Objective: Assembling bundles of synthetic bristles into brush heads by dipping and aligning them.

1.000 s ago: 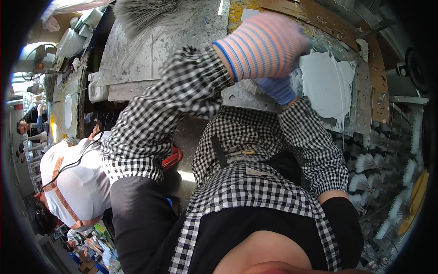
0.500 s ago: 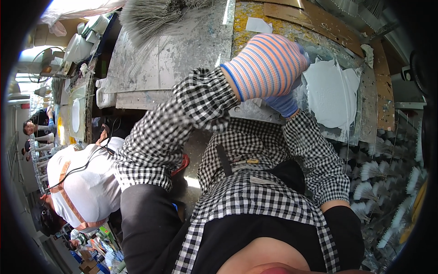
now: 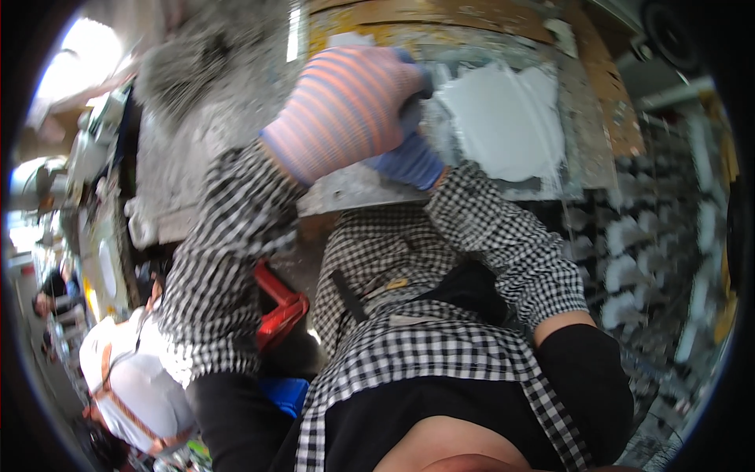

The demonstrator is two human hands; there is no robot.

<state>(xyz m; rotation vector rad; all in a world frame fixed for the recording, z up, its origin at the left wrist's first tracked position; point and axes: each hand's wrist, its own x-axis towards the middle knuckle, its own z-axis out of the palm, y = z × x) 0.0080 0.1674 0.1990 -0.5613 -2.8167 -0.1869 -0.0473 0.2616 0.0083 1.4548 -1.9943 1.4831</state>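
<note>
My left hand (image 3: 346,108), in an orange and blue striped knit glove, is closed like a fist above the work table (image 3: 228,126). Just below and behind it is my right hand (image 3: 410,160), in a blue glove. The left hand covers most of the right, so the right fingers are hidden. Whatever the hands hold between them cannot be made out. To their right, a thick white paste (image 3: 507,118) lies spread over a flat patch of the table. A small white piece of paper or card (image 3: 350,39) shows just beyond the left glove.
A bundle of fine grey bristles (image 3: 185,75) lies at the far left of the table. Cardboard strips (image 3: 440,17) edge its back. Racks of pale bristle tufts (image 3: 629,236) stand at the right. A red stool (image 3: 281,307) is below left, near a co-worker in white (image 3: 141,385).
The view has swung, so the table and hands appear further left and more of the red stool shows. My hands stay together and sit slightly further left of the paste.
</note>
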